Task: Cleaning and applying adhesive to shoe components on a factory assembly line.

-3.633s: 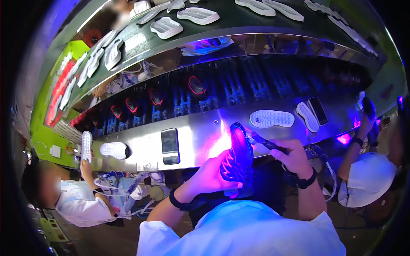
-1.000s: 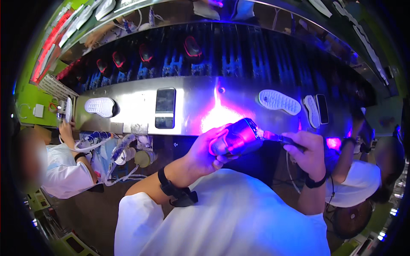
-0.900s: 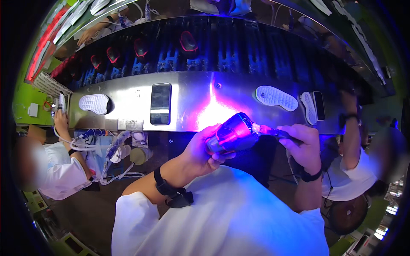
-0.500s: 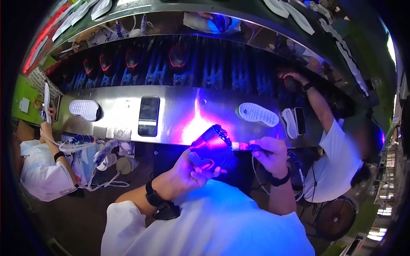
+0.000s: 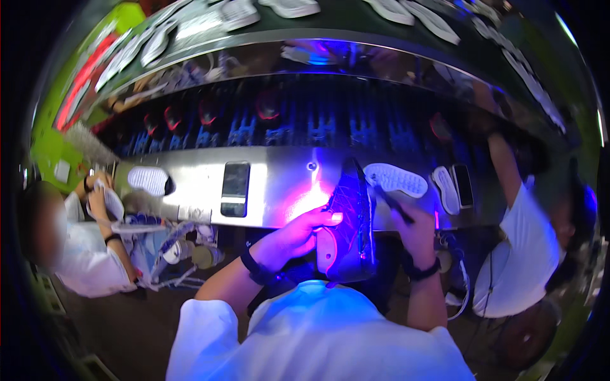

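Upright in front of my chest is a dark shoe upper (image 5: pixel 353 222), lit purple and pink, with its long side turned toward me. My left hand (image 5: pixel 293 240) is closed on its left side, the thumb lying over the surface. My right hand (image 5: pixel 419 233) grips the dark handle of a slim brush (image 5: pixel 396 204) just right of the upper. The brush's tip lies close to the upper's edge and a white shoe sole (image 5: pixel 398 180); whether it touches either cannot be made out.
On the metal bench (image 5: pixel 273 171) lie a black phone (image 5: pixel 236 184), another sole (image 5: pixel 149 180) at left, and a sole (image 5: pixel 446 189) beside a second phone (image 5: pixel 463 185) at right. Behind runs a dark rack (image 5: pixel 318 120) carrying red-edged shoes. Co-workers sit on both sides.
The upper has been turned upright, showing its long side. My right hand has shifted slightly, with the brush now pointing up and left. My view has tilted, and the left co-worker's hands moved.
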The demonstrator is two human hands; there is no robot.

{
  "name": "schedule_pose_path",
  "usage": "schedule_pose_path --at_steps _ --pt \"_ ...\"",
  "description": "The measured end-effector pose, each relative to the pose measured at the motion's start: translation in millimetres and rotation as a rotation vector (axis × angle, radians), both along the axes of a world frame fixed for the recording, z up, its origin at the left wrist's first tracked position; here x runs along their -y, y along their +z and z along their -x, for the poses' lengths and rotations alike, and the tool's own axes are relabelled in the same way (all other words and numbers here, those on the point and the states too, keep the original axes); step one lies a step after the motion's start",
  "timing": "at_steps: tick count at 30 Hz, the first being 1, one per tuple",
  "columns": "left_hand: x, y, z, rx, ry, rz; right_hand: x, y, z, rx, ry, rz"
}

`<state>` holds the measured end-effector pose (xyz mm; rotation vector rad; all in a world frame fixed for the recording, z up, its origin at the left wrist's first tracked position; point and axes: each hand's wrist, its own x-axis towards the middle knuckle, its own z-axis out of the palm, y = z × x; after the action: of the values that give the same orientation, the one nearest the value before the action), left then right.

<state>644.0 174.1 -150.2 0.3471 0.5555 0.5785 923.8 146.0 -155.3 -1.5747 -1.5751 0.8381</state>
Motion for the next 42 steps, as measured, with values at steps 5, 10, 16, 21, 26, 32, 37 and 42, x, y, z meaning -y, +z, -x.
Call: schedule_pose_path --at_steps 5,10,16,21,26,32,37,42 --pt "-44.0 12.6 -19.1 -0.238 -0.075 -0.458 10.5 -20.5 2.3 -0.07 -0.109 -0.092" --pt "-83.4 6.7 -5.5 -0.526 -0.029 -0.613 63.9 -40.3 -9.4 -0.069 0.112 0.038" --pt "-203.0 -25.2 -2.4 -0.976 0.002 -0.7 76.0 -84.0 -44.4 -0.281 -0.252 0.171" --pt "-337.0 -52.5 -42.2 -1.651 -0.505 -0.761 85.7 -76.0 -53.7 -0.538 -0.426 0.294" --pt "-383.2 -137.3 -4.7 -1.903 -0.441 -1.222 76.5 -65.8 -45.7 -0.393 -0.404 0.194" --pt "-306.9 -59.0 -63.8 -1.995 -0.192 -1.809 26.5 -77.8 -70.1 -0.108 -0.413 -0.025" --pt "-78.6 -43.1 -3.2 -1.488 -0.131 -2.284 14.7 -97.1 -75.1 0.123 -0.452 -0.059" --pt "100.1 -57.9 73.1 -1.269 -0.573 -1.728 78.1 -77.8 -66.6 0.196 -0.313 -0.269"
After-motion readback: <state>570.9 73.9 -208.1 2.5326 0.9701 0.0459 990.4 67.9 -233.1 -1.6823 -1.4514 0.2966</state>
